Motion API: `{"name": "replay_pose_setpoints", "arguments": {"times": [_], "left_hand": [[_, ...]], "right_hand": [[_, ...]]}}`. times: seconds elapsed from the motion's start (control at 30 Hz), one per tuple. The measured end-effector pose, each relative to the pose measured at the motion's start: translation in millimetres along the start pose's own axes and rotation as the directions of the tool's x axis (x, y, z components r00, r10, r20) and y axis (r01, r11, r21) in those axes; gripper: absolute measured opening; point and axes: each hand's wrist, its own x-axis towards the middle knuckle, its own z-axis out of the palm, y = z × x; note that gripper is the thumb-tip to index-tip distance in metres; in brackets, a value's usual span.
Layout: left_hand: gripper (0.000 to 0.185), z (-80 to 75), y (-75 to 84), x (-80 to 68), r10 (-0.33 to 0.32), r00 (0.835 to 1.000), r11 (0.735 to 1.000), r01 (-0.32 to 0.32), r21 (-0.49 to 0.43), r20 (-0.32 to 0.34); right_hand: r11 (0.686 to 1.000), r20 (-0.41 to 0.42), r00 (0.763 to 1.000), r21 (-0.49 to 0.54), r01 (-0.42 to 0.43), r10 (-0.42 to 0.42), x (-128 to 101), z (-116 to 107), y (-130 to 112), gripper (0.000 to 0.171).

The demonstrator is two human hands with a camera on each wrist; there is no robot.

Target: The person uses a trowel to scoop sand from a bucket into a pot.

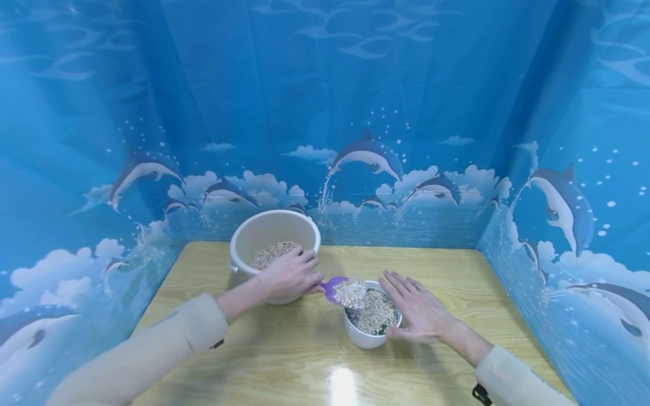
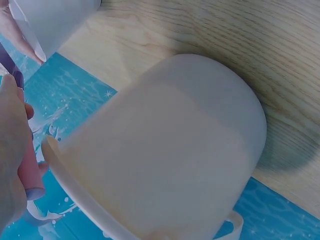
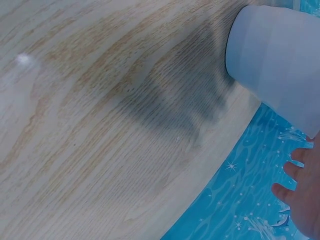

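Observation:
My left hand [image 1: 290,275] grips a small purple scoop [image 1: 332,287] by its pink handle [image 2: 31,170], beside the rim of a large white bucket [image 1: 254,234]. Pale, coarse granules heap on the scoop's blade, which reaches over the left rim of a small white pot [image 1: 364,340]. Similar granules [image 1: 378,316] lie in the pot, with dark green bits near its edge. Against the pot's right side rests my right hand [image 1: 418,310], fingers extended along the rim and thumb near the front. More granules [image 1: 273,254] lie low inside the bucket.
Everything stands on a wood-grain table [image 1: 284,366]. Blue curtains [image 1: 325,84] printed with dolphins enclose its back and both sides. The bucket stands at the back left, close to the rear curtain, with a handle lug [image 2: 232,227] on its side.

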Motion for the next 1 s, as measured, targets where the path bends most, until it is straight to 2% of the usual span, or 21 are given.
{"name": "replay_pose_setpoints", "arguments": {"times": [0.5,0.7,1.0], "left_hand": [[0.047,1.5,5.5,10.5,0.013,0.998,0.996,-0.018,0.085,0.058],[0.047,-0.1,7.0,15.5,0.015,0.998,0.993,-0.022,0.116,0.066],[0.049,-1.1,9.5,21.5,0.021,0.996,0.985,-0.036,0.168,0.091]], "right_hand": [[1.0,-0.008,1.0,0.026,0.002,-0.002,-0.3,-0.8,-0.4,0.115],[1.0,0.019,1.0,0.01,-0.017,0.017,0.1,-0.7,-0.4,0.114],[1.0,0.003,1.0,-0.004,-0.006,0.006,-0.2,0.1,-0.4,0.113]]}}
